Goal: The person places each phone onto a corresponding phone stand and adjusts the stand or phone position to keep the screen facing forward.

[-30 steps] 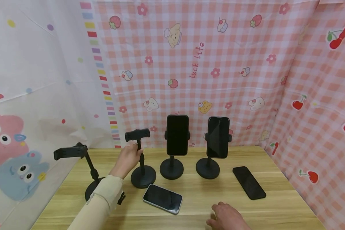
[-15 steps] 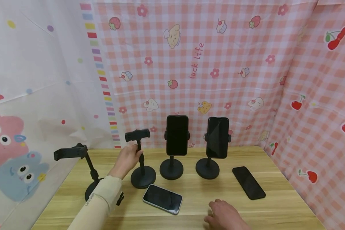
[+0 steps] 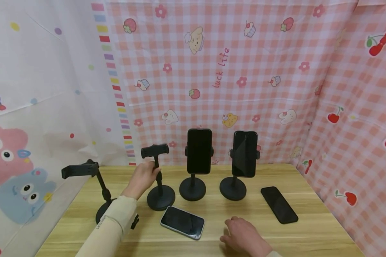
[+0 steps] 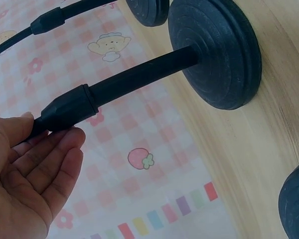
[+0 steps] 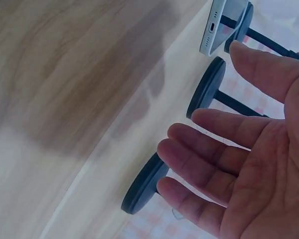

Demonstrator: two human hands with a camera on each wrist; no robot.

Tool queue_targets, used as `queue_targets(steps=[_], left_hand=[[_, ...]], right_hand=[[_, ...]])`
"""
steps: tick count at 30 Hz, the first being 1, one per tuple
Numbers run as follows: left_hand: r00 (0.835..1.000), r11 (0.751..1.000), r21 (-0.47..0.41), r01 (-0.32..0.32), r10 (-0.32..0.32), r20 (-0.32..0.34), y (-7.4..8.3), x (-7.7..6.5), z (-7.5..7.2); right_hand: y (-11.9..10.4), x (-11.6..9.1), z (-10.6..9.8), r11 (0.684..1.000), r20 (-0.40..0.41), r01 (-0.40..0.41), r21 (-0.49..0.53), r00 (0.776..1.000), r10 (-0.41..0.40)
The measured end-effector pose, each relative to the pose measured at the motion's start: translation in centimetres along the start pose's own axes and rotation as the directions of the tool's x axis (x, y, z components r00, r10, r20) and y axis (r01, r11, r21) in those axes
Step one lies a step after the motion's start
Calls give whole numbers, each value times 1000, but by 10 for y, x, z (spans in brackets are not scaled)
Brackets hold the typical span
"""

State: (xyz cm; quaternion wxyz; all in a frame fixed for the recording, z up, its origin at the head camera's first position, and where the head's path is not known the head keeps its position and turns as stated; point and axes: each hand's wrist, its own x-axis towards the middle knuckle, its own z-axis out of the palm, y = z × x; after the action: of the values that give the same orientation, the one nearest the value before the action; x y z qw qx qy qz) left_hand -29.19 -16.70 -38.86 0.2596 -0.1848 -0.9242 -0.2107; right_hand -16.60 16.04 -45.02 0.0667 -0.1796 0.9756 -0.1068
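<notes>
My left hand [image 3: 143,178] pinches the thin upper pole of a black phone stand [image 3: 161,198], just above its collar [image 4: 67,107], as the left wrist view shows. That stand's clamp [image 3: 155,150] has no phone in it, and its round base sits on the table. My right hand [image 3: 242,233] hovers over the front of the table, holding nothing, its fingers loosely spread in the right wrist view. A silver-edged phone [image 3: 182,222] lies screen up between the two hands. Beyond the right hand a black phone [image 3: 279,205] lies flat on the right.
Two more stands hold upright phones, one in the middle [image 3: 199,151] and one to its right [image 3: 245,153]. At far left another stand [image 3: 80,170] tilts its clamp over the table [image 3: 212,246]. A pink checked cloth [image 3: 260,100] hangs behind.
My right hand has moved left over the table, toward the silver-edged phone. The left hand keeps its hold on the stand's pole, and the stands and phones stay in place.
</notes>
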Motion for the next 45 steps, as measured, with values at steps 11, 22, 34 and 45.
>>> queue_targets(steps=[11, 22, 34, 45], left_hand=[[1000, 1000, -6, -18, 18, -14, -1, 0, 0], [999, 999, -9, -32, 32, -17, 0, 0, -1], [1000, 1000, -16, -8, 8, 14, 1, 0, -1], [1000, 1000, -28, 9, -8, 26, 2, 0, -2]], right_hand=[[-12, 16, 5, 996, -43, 82, -46, 996, -84], [-24, 35, 4, 998, 45, 57, -25, 997, -56], [-38, 57, 15, 997, 31, 77, -30, 997, -76], [-49, 69, 24, 998, 50, 61, -27, 997, -60]])
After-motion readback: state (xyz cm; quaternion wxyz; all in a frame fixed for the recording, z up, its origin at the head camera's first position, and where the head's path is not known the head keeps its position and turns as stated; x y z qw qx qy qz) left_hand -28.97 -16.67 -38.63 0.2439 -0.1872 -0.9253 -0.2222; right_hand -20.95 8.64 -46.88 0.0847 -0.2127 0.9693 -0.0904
